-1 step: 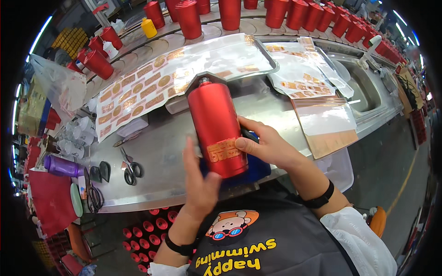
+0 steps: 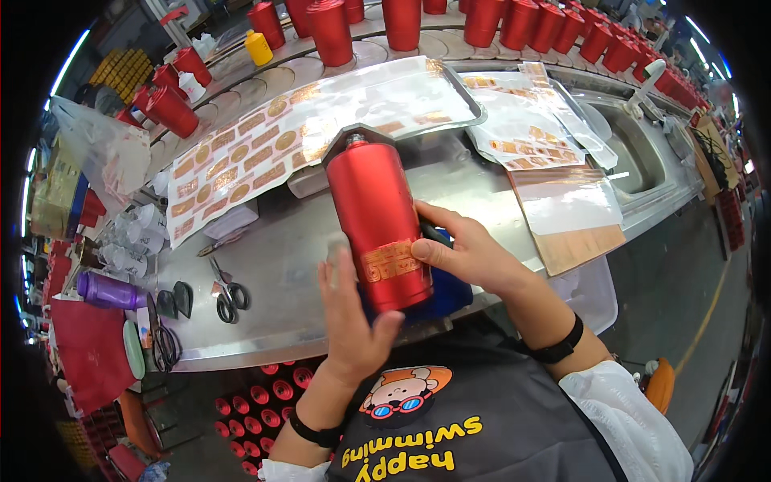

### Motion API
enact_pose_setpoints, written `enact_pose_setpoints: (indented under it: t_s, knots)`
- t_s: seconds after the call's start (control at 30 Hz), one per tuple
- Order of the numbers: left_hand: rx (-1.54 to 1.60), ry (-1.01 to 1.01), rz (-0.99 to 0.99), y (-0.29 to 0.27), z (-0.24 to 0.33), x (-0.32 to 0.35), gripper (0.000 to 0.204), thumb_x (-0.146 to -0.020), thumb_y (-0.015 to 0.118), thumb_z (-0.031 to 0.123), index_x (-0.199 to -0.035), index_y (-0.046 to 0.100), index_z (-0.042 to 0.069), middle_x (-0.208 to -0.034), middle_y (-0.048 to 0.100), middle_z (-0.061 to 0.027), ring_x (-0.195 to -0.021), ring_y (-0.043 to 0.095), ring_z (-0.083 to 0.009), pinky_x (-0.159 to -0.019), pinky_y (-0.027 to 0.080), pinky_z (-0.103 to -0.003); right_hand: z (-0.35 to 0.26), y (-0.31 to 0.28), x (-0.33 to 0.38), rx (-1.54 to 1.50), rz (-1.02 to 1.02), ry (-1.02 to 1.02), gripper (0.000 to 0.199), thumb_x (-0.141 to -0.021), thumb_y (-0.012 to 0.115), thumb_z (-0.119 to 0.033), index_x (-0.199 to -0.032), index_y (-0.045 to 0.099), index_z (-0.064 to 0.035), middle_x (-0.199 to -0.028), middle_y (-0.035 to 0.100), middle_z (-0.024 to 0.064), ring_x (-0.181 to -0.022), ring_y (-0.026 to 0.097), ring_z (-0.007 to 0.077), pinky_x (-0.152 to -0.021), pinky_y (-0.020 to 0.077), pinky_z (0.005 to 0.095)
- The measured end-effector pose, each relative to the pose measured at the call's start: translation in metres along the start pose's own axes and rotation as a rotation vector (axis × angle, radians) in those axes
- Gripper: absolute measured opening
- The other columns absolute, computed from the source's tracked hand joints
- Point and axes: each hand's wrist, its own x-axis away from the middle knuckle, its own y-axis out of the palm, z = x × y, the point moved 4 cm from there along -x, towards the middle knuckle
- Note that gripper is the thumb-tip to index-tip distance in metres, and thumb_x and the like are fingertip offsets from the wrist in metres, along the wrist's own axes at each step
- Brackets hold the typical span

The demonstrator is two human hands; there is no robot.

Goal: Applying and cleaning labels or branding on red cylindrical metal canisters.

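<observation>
A shiny red bottle (image 2: 371, 205) lies tilted at the front edge of the steel table, its neck pointing away from me against a dark angular support. Near its base sits a gold patterned decal (image 2: 391, 262). My right hand (image 2: 470, 251) grips the bottle from the right, its thumb on the decal's edge and its forefinger along the side. At the lower left of the bottle, my left hand (image 2: 352, 317) is open, thumb spread from the fingers; its fingertips are slightly blurred, and whether they touch the bottle I cannot tell. Something blue (image 2: 450, 299) shows beneath the base.
Behind the bottle, a sheet of gold decals (image 2: 241, 153) covers a metal tray. More decal sheets (image 2: 522, 120) lie beside a sink (image 2: 642, 157) at right. Scissors (image 2: 231, 296) and a purple bottle (image 2: 112, 289) are at left. Red bottles (image 2: 329, 36) line the conveyor beyond.
My left hand has shifted slightly, its thumb now nearer the bottle's base. The red bottle and decal appear turned a little; my right hand stays about where it was.
</observation>
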Motion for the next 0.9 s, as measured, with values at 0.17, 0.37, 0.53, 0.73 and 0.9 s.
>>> enact_pose_setpoints:
  t_s: [0.17, 0.37, 0.53, 0.73, 0.9]
  knots:
    - [-0.300, 0.063, -0.051, -0.001, 0.007, -0.001, 0.079, -0.081, 0.070, 0.019, -0.145, 0.030, -0.004, -0.139, 0.043, -0.0297, -0.135, 0.032, -0.0505, -0.112, 0.018, -0.058, 0.002, -0.012, 0.011, -0.045, -0.021, 0.095, 0.062, -0.088, 0.069, -0.031, -0.136, 0.047, 0.0016, -0.118, 0.064, 0.0143, -0.105, 0.061, 0.0173, -0.090, 0.0473, 0.0306]
    - [-0.255, 0.144, -0.109, -0.003, 0.012, -0.012, 0.077, -0.079, 0.072, 0.012, -0.144, 0.033, -0.002, -0.136, 0.047, -0.0280, -0.131, 0.039, -0.0504, -0.110, 0.024, -0.058, -0.028, -0.028, 0.013, 0.156, 0.318, -0.139, 0.024, -0.085, 0.066, -0.003, -0.108, 0.060, -0.0003, -0.096, 0.068, 0.0090, -0.077, 0.062, 0.0133, -0.068, 0.0499, 0.0276]
    - [-0.177, 0.088, -0.005, -0.005, 0.008, -0.008, 0.082, -0.080, 0.073, 0.015, -0.144, 0.027, -0.007, -0.135, 0.048, -0.0300, -0.129, 0.043, -0.0472, -0.109, 0.031, -0.051, -0.075, -0.004, 0.023, 0.652, 0.043, -0.808, 0.021, -0.071, 0.070, -0.007, -0.089, 0.060, -0.0078, -0.082, 0.057, 0.0078, -0.075, 0.055, 0.0274, -0.068, 0.0454, 0.0384]
    - [0.133, -0.234, 0.010, 0.005, -0.005, 0.001, 0.094, -0.075, 0.079, 0.019, -0.143, 0.022, -0.013, -0.130, 0.049, -0.0326, -0.117, 0.051, -0.0481, -0.098, 0.041, -0.051, -0.082, -0.007, -0.012, 0.497, 0.017, -0.504, 0.016, -0.078, 0.066, -0.014, -0.086, 0.059, -0.0021, -0.081, 0.060, 0.0148, -0.077, 0.062, 0.0344, -0.067, 0.0502, 0.0426]
    - [0.018, -0.180, -0.050, 0.006, -0.011, -0.001, 0.101, -0.074, 0.082, 0.025, -0.143, 0.019, -0.013, -0.128, 0.049, -0.0329, -0.115, 0.053, -0.0454, -0.097, 0.042, -0.049, -0.088, 0.018, -0.037, 0.719, -0.330, -0.404, 0.016, -0.080, 0.066, -0.015, -0.080, 0.058, -0.0012, -0.077, 0.061, 0.0158, -0.070, 0.062, 0.0359, -0.061, 0.0493, 0.0425]
